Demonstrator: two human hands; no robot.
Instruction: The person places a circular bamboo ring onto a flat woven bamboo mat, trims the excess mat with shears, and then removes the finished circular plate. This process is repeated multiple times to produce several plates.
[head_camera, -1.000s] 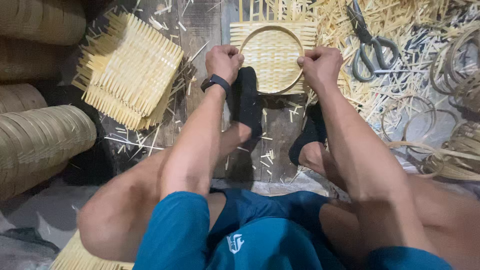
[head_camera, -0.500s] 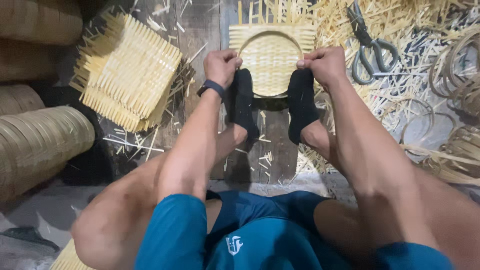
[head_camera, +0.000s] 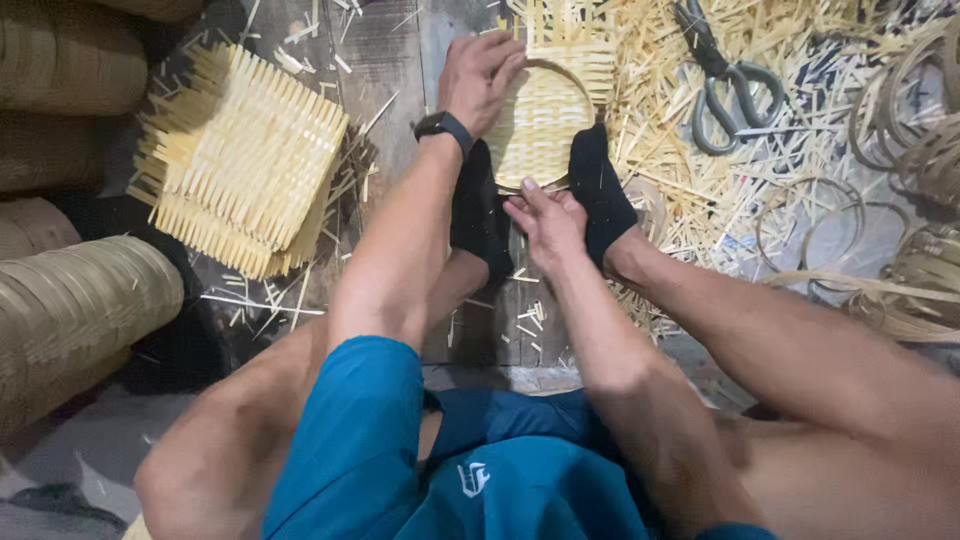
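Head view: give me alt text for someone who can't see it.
A seated person presses a woven bamboo basket to the floor with both black-socked feet, left hand on its far rim, right hand at its near edge. A stack of woven mats lies left, scissors right among bamboo scraps.

A seated person's left hand (head_camera: 480, 75) grips the upper left rim of a small round woven bamboo basket (head_camera: 545, 125), while the right hand (head_camera: 548, 222) presses its near edge. Two feet in black socks (head_camera: 480, 215) brace the basket from either side, just below the grips. A flat woven mat (head_camera: 245, 160) lies well left of the left hand; scissors (head_camera: 722, 85) rest on bamboo offcuts (head_camera: 650, 150) right of the basket.
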